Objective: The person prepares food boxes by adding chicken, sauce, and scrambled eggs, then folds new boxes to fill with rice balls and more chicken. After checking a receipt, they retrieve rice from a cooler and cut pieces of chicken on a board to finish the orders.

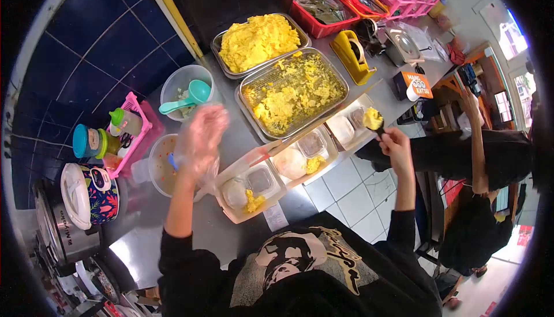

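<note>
My right hand (397,144) grips a dark spoon (379,129) that carries a lump of scrambled egg (373,118), above the right end of a row of open paper boxes. My left hand (205,135), in a clear plastic glove and blurred, hovers near the left box (251,193); its fingers are smeared. The left and middle boxes (306,155) each hold rice, a small clear cup and some egg. In the right box (349,124) there is rice and a clear cup. Behind them lies a metal tray (242,100) partly covered with egg.
A second tray (216,49) heaped with egg stands behind. At left are a tub (166,89) with a turquoise ladle (199,91), another tub (156,167), and a pink basket (138,144). A yellow tape dispenser (352,57) stands beyond the trays. Other people are at right.
</note>
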Available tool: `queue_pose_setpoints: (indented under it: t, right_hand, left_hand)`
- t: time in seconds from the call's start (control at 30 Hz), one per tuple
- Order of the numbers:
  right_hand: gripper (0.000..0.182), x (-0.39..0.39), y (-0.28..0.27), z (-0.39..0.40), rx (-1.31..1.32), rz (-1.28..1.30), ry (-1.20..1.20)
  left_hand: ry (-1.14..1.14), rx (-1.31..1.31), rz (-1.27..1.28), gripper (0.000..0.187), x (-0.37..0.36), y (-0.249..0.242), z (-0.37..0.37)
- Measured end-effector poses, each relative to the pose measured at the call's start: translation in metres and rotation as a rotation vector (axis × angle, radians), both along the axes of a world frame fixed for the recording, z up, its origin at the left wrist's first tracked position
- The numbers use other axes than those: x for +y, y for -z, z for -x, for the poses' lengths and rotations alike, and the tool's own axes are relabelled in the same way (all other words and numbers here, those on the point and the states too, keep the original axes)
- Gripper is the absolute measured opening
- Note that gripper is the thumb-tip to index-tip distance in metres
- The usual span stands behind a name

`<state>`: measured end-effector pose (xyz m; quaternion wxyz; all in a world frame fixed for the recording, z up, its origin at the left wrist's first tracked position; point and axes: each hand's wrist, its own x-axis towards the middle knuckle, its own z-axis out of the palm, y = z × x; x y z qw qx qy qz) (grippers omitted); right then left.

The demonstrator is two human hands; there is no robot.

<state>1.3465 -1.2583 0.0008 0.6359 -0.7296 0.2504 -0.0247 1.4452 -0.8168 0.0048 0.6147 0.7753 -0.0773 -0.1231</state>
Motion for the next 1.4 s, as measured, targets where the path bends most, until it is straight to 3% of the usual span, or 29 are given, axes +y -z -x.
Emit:
queue_pose_setpoints:
  t: [0.03, 0.07, 0.1, 0.17, 0.23, 0.33, 0.57, 0.77, 0.83, 0.9, 0.97, 1.0, 1.1, 1.17, 1.23, 1.27, 1.33, 1.4]
  right_hand:
    - [0.01, -0.004, 0.026, -0.004, -0.002, 0.135, -0.015]
    - [0.008, -0.009, 0.065, -0.012, -0.104, 0.465, -0.039]
    - [0.009, -0.001, 0.08, -0.019, -0.281, 0.718, -0.073]
    - [0.016, 0.02, 0.09, -0.031, -0.259, 0.876, -0.091]
    - [0.025, 0.034, 0.106, -0.039, -0.229, 1.099, -0.158]
    - [0.035, 0.045, 0.099, -0.03, -0.159, 1.231, -0.222]
    - [0.029, 0.044, 0.106, -0.02, -0.309, 1.095, -0.086]
    - [0.021, 0.035, 0.101, -0.03, -0.461, 0.973, -0.022]
    - [0.01, 0.025, 0.095, -0.028, -0.356, 0.065, 0.258]
    - [0.009, 0.035, 0.043, -0.016, -0.442, -0.217, 0.241]
    - [0.017, 0.037, -0.002, -0.015, -0.429, -0.191, -0.014]
    - [0.017, 0.04, -0.019, -0.024, -0.431, -0.193, -0.025]
    - [0.031, 0.067, -0.056, -0.07, -0.266, 0.241, -0.472]
    - [0.038, 0.055, -0.049, -0.125, -0.474, 0.408, -0.653]
    - [0.045, 0.031, -0.065, -0.193, -0.465, 0.752, -0.594]
    - [0.043, 0.02, -0.068, -0.229, -0.464, 0.713, -0.572]
    - [0.042, -0.032, -0.03, -0.334, -0.422, 0.861, -0.645]
    - [0.047, -0.067, 0.011, -0.421, -0.366, 0.933, -0.696]
  left_hand:
    - [-0.155, -0.077, 0.217, 0.022, -0.006, -0.009, 0.021]
    - [-0.315, -0.156, 0.435, 0.021, -0.011, -0.013, 0.042]
    - [-0.314, -0.161, 0.431, 0.021, -0.015, -0.015, 0.061]
    - [-0.526, -0.077, 0.556, 0.021, -0.02, -0.017, 0.096]
    - [-0.544, -0.085, 0.514, 0.022, -0.02, -0.016, 0.124]
    - [-0.59, -0.113, 0.472, 0.022, -0.021, -0.015, 0.154]
    - [-0.676, -0.149, 0.502, 0.019, -0.031, -0.011, 0.172]
    - [-0.614, -0.148, 0.531, 0.019, -0.038, 0.012, 0.176]
    - [-0.619, -0.14, 0.545, 0.018, -0.041, 0.013, 0.18]
    - [-0.638, -0.143, 0.552, 0.018, -0.044, 0.011, 0.181]
    - [-0.702, -0.178, 0.611, 0.017, -0.049, 0.01, 0.18]
    - [-0.711, -0.184, 0.612, 0.017, -0.051, 0.01, 0.179]
    - [-0.795, -0.188, 0.507, 0.017, -0.057, 0.007, 0.175]
    - [-0.849, -0.215, 0.388, 0.018, -0.072, -0.003, 0.166]
    - [-0.961, -0.238, 0.354, 0.018, -0.093, 0.011, 0.157]
    - [-1.01, -0.331, 0.306, 0.016, -0.107, 0.005, 0.15]
    - [-1.085, -0.438, 0.245, 0.014, -0.133, 0.0, 0.139]
    - [-1.184, -0.355, 0.314, 0.011, -0.155, -0.001, 0.131]
